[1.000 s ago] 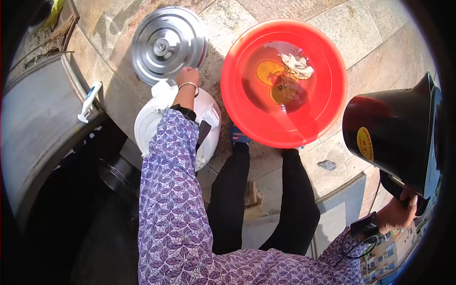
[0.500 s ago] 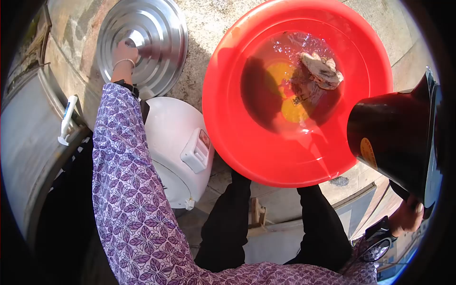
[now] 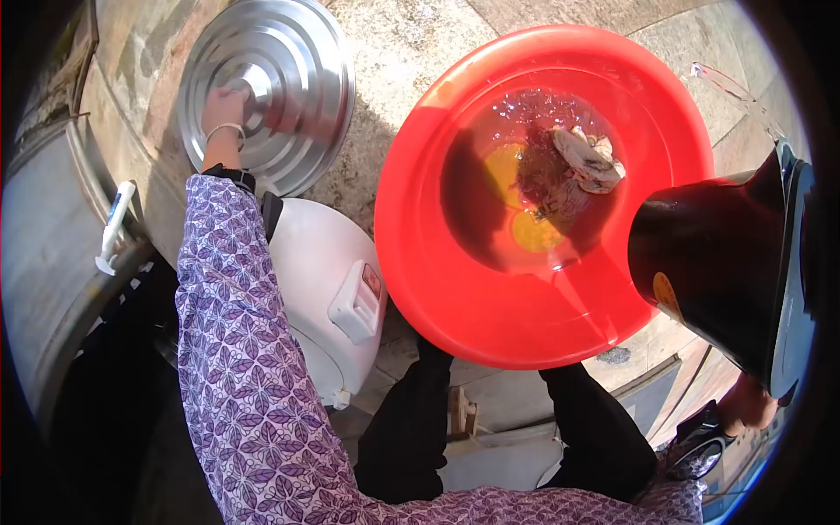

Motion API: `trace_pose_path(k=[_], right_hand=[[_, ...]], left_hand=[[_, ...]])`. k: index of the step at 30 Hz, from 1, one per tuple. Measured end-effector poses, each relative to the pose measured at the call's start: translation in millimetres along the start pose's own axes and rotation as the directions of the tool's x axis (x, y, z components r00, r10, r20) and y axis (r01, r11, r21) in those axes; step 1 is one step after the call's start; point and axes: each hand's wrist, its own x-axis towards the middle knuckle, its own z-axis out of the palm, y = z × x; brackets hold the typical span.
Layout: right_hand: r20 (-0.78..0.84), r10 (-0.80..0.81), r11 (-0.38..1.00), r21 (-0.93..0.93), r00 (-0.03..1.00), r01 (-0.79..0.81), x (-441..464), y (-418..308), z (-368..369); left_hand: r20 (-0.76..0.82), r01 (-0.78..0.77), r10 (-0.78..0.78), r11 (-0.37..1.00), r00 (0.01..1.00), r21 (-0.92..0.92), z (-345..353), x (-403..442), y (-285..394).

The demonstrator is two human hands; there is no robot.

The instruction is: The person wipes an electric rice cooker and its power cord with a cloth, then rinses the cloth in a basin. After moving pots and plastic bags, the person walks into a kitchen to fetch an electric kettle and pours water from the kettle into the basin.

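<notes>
My left hand (image 3: 225, 111) is closed on the knob of a large round steel pot lid (image 3: 311, 96), at the upper left. At the right edge, my right hand (image 3: 750, 405) grips the rim side of a black bucket (image 3: 713, 254) with a yellow sticker. The bucket lies tilted, its mouth facing right, and a clear stream of water (image 3: 735, 89) leaves its lip. Beside it stands a red basin (image 3: 420, 262) holding shallow water and a soaked pale cloth (image 3: 588, 159). My right fingers are partly hidden by the rim.
A white lidded container (image 3: 319, 271) with a handle stands between my left arm and the basin. A white tube-like bottle (image 3: 114, 227) lies on a ledge at the left. Stone paving (image 3: 429, 44) is under everything, and my black-trousered legs (image 3: 407, 429) are below the basin.
Water now shows streaming from the bucket's lip, where none was visible before. The basin sits slightly lower in view. My left hand stays on the lid's knob.
</notes>
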Motion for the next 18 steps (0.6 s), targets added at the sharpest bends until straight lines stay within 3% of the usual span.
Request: trace_pose_path(k=[1,3,5,7,8,9,11,12,14,15,16,18], right_hand=[[-0.021,-0.050,0.991,-0.128,0.999,0.047,-1,3,-3],[-0.054,-0.145,0.907,-0.405,0.988,0.111,-7,9,-6],[-0.064,-0.264,0.669,-0.731,0.962,0.135,-15,15,-5],[-0.054,-0.351,0.402,-0.910,0.935,0.099,-25,17,1],[-0.060,-0.354,0.401,-0.911,0.933,0.094,-25,13,4],[0.125,-0.476,0.424,-0.835,0.871,0.352,-27,4,14],[0.414,-0.697,0.346,-0.521,0.585,0.780,-41,-21,41],[0.151,-0.275,0.944,-0.142,0.949,0.296,-61,-42,67],[0.295,-0.201,0.978,0.011,0.934,0.207,-61,-47,59],[0.326,-0.077,0.997,0.020,0.942,0.074,-62,-51,45],[0.239,0.156,0.970,0.145,0.958,-0.194,-72,-71,58],[0.175,0.169,0.983,0.035,0.970,-0.178,-73,-81,46]], left_hand=[[0.001,-0.003,0.003,1.000,1.000,-0.003,-3,-7,11],[0.210,0.169,-0.113,0.947,0.971,-0.272,-22,-35,46],[0.236,0.167,-0.097,0.940,0.967,-0.298,-30,-41,59],[0.246,0.143,-0.062,0.933,0.967,-0.329,-36,-50,72],[0.248,0.138,-0.055,0.933,0.967,-0.332,-44,-52,78],[0.218,0.088,-0.010,0.933,0.976,-0.350,-52,-51,81],[0.163,-0.006,0.087,0.896,0.983,-0.444,-72,-59,92],[0.127,-0.051,0.135,0.854,0.983,-0.517,-88,-64,99],[0.058,-0.131,0.212,0.775,0.976,-0.619,-115,-63,109],[0.023,-0.149,0.223,0.721,0.975,-0.677,-132,-75,122],[-0.012,-0.167,0.232,0.661,0.973,-0.731,-150,-90,135],[-0.037,-0.185,0.272,0.543,0.962,-0.819,-183,-124,156]])
